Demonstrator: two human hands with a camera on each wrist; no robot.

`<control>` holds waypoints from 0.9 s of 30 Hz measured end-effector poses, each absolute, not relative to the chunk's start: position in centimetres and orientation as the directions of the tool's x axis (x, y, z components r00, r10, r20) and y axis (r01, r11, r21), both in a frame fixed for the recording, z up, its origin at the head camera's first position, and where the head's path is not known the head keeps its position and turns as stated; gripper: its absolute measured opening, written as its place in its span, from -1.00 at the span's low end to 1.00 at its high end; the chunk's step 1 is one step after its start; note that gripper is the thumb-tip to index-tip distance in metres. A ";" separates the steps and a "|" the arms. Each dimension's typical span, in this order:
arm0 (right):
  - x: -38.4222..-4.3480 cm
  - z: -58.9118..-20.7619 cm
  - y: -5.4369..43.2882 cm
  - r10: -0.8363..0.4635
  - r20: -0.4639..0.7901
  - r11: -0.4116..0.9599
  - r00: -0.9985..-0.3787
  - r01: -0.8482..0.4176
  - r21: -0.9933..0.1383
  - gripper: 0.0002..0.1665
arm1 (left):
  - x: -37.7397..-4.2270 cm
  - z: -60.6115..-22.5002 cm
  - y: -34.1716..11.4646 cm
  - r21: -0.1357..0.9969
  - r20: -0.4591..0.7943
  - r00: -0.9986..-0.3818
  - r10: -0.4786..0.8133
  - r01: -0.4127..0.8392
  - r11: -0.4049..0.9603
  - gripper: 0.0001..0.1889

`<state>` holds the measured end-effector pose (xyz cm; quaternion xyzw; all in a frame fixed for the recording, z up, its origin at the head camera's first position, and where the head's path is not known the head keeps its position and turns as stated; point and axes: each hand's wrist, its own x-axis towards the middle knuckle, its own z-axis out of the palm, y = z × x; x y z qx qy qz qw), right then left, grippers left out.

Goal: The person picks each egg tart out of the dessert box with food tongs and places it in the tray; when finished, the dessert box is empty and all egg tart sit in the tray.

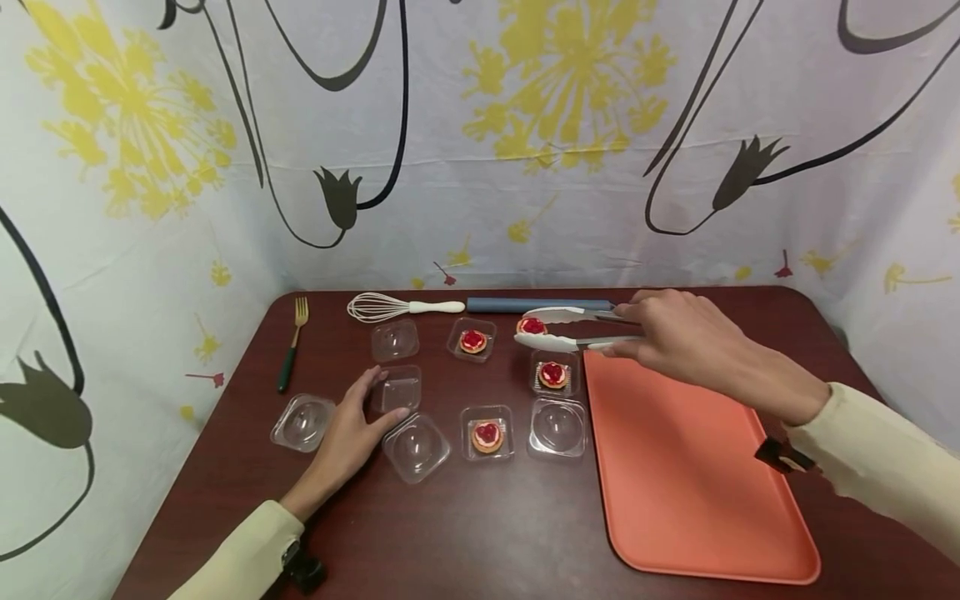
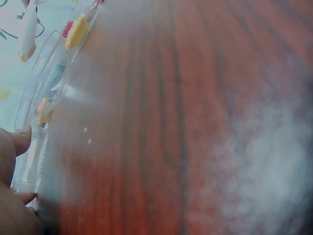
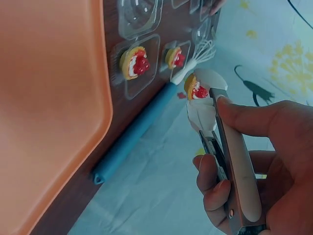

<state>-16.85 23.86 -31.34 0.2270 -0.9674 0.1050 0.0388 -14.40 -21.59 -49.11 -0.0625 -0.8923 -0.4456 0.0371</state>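
Note:
My right hand point(image 1: 678, 333) grips metal tongs point(image 1: 558, 342) with white tips. Between the tips is a small tart point(image 1: 532, 326) with red topping, lifted over the back of the table. In the right wrist view the fingers wrap round the tong handles point(image 3: 237, 161), and the tart point(image 3: 192, 89) sits sideways in the white tips. My left hand point(image 1: 350, 432) holds a clear plastic container point(image 1: 401, 390) with nothing in it, thumb and fingertips at its left corners. Three other tarts sit in clear containers: at the back point(image 1: 472, 342), on the right point(image 1: 553, 375) and in front point(image 1: 487, 436).
Clear domed lids lie at the left point(image 1: 302, 422), by my left thumb point(image 1: 416, 448) and beside the tray point(image 1: 558, 428). An orange tray point(image 1: 697, 475) covers the right side. A whisk point(image 1: 405, 307) and blue rod point(image 1: 536, 305) line the back; a green-handled fork point(image 1: 292, 343) lies left.

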 end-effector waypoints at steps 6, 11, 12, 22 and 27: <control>-16.4 -31.6 26.1 -0.404 0.141 0.888 -0.904 -0.424 -0.178 -0.36 | -14.5 -49.2 -21.5 0.786 0.128 -0.988 0.083 0.152 0.599 -0.03; -15.8 -31.7 28.0 -0.360 0.126 0.907 -0.924 -0.379 -0.182 -0.28 | -14.5 -49.3 -21.6 0.788 0.127 -0.989 0.081 0.150 0.597 -0.02; -15.6 -31.7 28.3 -0.350 0.123 0.912 -0.929 -0.368 -0.184 -0.27 | -14.5 -49.3 -21.5 0.789 0.125 -0.989 0.081 0.149 0.597 -0.02; -13.9 -32.4 32.2 -0.285 0.174 0.928 -0.943 -0.317 -0.198 -0.20 | -14.3 -49.2 -21.6 0.788 0.140 -0.987 0.080 0.160 0.594 -0.05; -13.1 -33.4 33.9 -0.252 0.190 0.942 -0.949 -0.285 -0.175 -0.20 | -14.3 -49.1 -21.7 0.787 0.135 -0.988 0.080 0.156 0.597 -0.04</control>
